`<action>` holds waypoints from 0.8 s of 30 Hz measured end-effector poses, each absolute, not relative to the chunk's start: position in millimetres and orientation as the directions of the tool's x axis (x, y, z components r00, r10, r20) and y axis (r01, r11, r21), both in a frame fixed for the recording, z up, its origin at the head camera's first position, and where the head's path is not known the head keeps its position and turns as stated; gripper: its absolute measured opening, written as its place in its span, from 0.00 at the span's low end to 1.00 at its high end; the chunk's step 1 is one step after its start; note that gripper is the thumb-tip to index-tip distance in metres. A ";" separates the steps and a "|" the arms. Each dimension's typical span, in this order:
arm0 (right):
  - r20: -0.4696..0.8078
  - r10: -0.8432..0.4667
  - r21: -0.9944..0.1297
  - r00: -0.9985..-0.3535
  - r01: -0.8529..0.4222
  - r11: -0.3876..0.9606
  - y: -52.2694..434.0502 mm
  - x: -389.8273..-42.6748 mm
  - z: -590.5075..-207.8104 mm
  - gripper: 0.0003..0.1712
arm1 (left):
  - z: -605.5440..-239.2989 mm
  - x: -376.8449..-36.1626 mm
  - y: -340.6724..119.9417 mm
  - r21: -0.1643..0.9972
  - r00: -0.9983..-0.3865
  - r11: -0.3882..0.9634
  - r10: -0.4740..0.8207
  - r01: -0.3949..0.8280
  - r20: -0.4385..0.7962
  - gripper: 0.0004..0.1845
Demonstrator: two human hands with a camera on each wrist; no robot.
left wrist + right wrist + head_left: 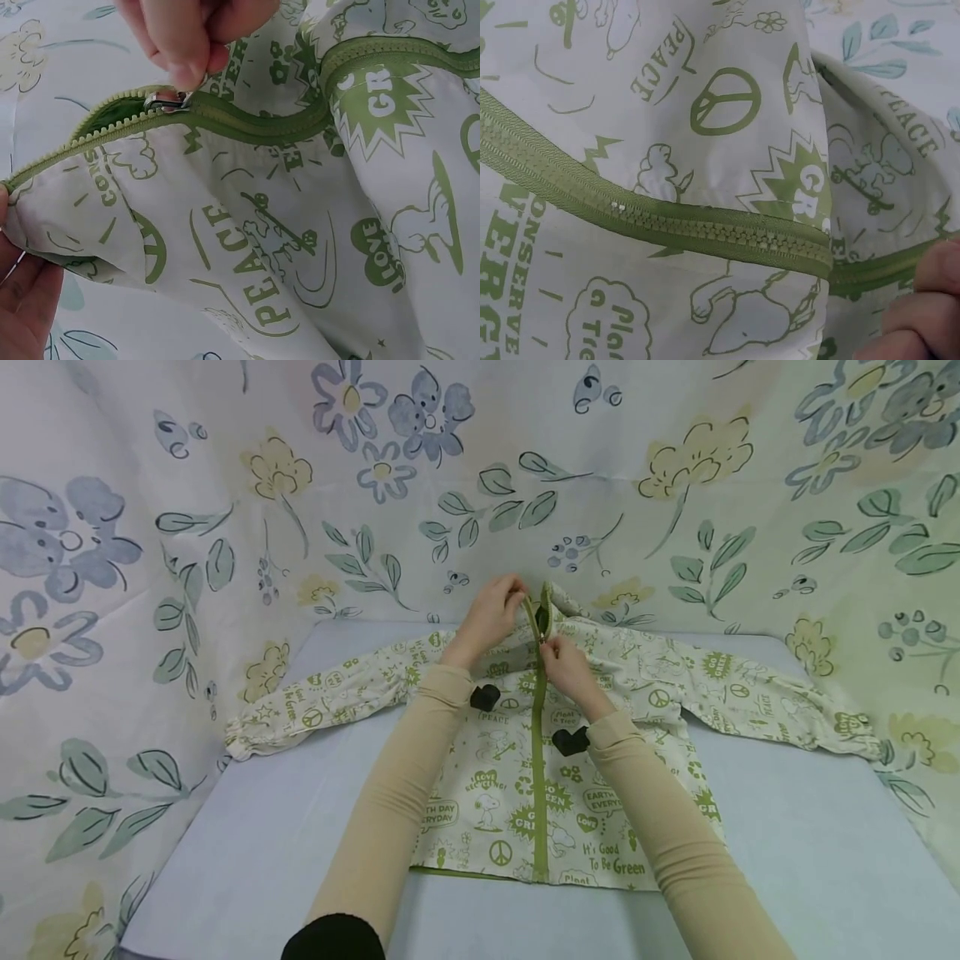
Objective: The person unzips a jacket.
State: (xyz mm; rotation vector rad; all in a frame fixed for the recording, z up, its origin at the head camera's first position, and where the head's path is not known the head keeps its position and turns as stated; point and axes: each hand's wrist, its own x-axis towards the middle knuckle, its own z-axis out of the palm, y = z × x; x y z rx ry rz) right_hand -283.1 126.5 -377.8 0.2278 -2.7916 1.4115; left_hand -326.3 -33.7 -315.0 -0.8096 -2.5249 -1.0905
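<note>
2 hands at the collar of a jacket (525,777) spread flat, front up, on a pale blue table (787,860), sleeves out to both sides. Right hand (566,664) pinching the zip pull (163,100) between thumb and fingertip, close under the collar. Left hand (491,614) curled round the collar edge (45,217) beside the open end of the zip (538,777), holding the cloth up and taut. Green zip closed along nearly the whole front, from hem to chest; only a short stretch at the neck parted, teeth spread in a narrow V above the pull. Floral cloth (150,568) hung behind and on both sides.

Step in hand, by the look of it: the last run of zipping up, almost done. Next move likely calls for a steady pull of the slider toward the collar, in line with the teeth, with the left hand keeping both rows tight and close. Worth watching: the lining near the slider, loose enough to snag.
</note>
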 end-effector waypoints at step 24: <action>0.089 -0.107 -0.791 -0.990 -0.136 0.596 124.8 -282.0 -385.7 0.16 | -307.2 -327.1 -37.0 0.585 -0.813 0.570 0.339 0.577 0.473 0.09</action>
